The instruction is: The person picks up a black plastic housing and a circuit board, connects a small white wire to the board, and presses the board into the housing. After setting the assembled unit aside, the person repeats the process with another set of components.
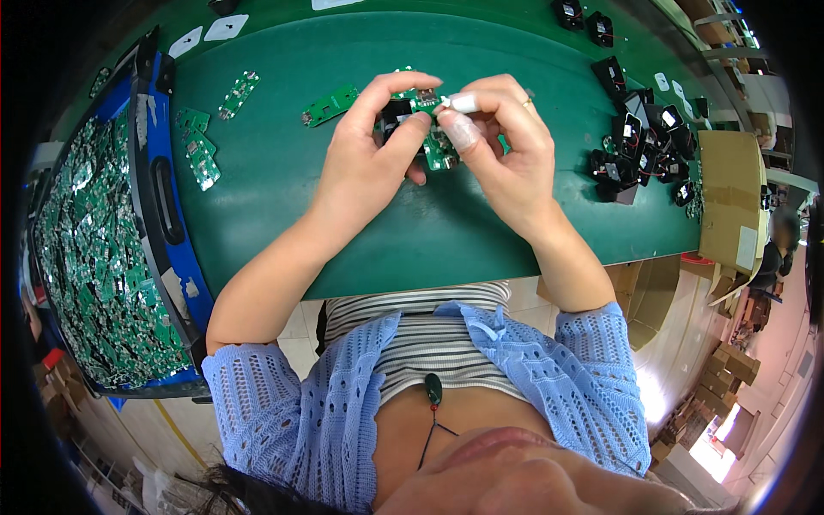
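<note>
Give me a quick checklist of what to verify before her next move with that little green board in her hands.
1. Green circuit board held by both hands: ok.
2. Left hand also grips a black part: ok.
3. Right hand fingertips wear white covers: ok.
4. Board seated in the black part: cannot tell, fingers hide it.
5. Spare boards lie on the green mat close by: ok.
6. Black parts pile at right: ok.

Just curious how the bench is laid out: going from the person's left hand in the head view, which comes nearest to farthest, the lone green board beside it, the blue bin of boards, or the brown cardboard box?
1. Lone green circuit board, just left of the left hand.
2. Blue plastic bin, at the table's left edge.
3. Brown cardboard box, far right, beyond the right hand.
</note>
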A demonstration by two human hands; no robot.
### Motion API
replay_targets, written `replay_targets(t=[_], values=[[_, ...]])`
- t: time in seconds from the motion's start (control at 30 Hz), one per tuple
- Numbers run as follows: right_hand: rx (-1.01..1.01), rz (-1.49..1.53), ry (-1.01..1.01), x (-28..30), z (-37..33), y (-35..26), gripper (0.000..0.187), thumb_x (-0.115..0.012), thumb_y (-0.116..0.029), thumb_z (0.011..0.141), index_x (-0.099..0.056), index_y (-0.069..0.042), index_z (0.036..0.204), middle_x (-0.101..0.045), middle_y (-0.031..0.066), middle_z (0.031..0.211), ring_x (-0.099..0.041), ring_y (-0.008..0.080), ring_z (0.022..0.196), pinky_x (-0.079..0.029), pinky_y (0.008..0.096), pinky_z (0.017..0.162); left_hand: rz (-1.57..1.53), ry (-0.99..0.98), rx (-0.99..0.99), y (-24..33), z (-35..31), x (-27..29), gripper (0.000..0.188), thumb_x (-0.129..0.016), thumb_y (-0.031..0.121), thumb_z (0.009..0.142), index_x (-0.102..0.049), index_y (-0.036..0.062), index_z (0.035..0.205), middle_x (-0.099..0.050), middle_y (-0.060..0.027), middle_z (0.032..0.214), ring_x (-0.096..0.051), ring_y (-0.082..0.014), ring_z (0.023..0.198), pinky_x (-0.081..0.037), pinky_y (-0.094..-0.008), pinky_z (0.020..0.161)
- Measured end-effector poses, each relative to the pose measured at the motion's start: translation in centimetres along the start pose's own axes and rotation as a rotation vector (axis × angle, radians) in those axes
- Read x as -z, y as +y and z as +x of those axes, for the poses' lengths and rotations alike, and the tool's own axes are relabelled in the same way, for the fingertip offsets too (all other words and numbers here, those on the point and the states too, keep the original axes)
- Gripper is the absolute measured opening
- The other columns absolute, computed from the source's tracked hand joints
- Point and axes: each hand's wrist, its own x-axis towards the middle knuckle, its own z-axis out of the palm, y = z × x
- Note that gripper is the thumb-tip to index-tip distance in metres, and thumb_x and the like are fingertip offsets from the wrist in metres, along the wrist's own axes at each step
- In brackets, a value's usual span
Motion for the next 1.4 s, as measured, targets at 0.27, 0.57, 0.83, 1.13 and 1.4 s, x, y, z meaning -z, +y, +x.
replay_targets(t=[0.27, 0.57, 0.83, 1.13, 1.4], values=[[0.244, -0.524, -0.084, 1.7, 1.5, -0.6, 0.014, -0.065, -0.005, 0.068, -0.054, -0.006, 0.077, -0.052, 0.003, 0.079, -0.052, 0.0149, 0.055, -0.042, 0.0275, 0.048, 0.247, 0.101, -0.389, -0.5, 0.4, 0.5, 0.012, -0.063, 0.004, 0.079, -0.064, 0.0068, 0.091, -0.052, -0.0056, 0.097, -0.055, -0.0095, 0.076, -0.048, -0.0208, 0.056], [0.464, -0.831, -0.199, 1.4, 1.8, -1.4, 0.017, -0.066, -0.01, 0.064, -0.053, -0.009, 0.075, -0.049, 0.0022, 0.075, -0.055, 0.0162, 0.065, -0.044, 0.0282, 0.052, 0.48, 0.15, -0.534, -0.9, 0.3, 0.5, 0.008, -0.066, 0.005, 0.076, -0.062, 0.005, 0.083, -0.056, -0.0056, 0.088, -0.058, -0.0107, 0.076, -0.047, -0.0206, 0.058], [0.036, -0.087, -0.055, 0.6, 0.6, 0.2, 0.013, -0.068, -0.005, 0.074, -0.06, -0.003, 0.084, -0.056, 0.0045, 0.081, -0.052, 0.0088, 0.061, -0.04, 0.0202, 0.049, -0.025, -0.009, 0.008, 0.0, 0.2, 1.0, 0.011, -0.06, 0.013, 0.084, -0.058, 0.0038, 0.09, -0.057, -0.0024, 0.087, -0.057, -0.0065, 0.058, -0.043, -0.0169, 0.045], [0.124, -0.019, -0.077, 1.3, 1.0, 1.1, 0.01, -0.065, 0.0, 0.075, -0.059, -0.001, 0.083, -0.056, 0.0062, 0.081, -0.053, 0.0109, 0.063, -0.043, 0.0217, 0.052, 0.053, 0.059, -0.129, 0.3, 0.1, 0.5, 0.028, -0.059, 0.003, 0.079, -0.054, 0.0071, 0.106, -0.055, -0.001, 0.089, -0.055, -0.0053, 0.061, -0.044, -0.0178, 0.049], [0.386, -0.383, -0.134, 1.4, 1.0, 0.5, 0.022, -0.067, 0.003, 0.063, -0.058, -0.002, 0.082, -0.054, 0.0078, 0.08, -0.055, 0.0233, 0.068, -0.046, 0.0299, 0.054, 0.338, 0.157, -0.308, 0.0, -0.3, 0.2, 0.033, -0.061, 0.001, 0.075, -0.055, 0.0083, 0.106, -0.054, -0.0033, 0.093, -0.054, -0.0077, 0.064, -0.045, -0.0192, 0.051]])
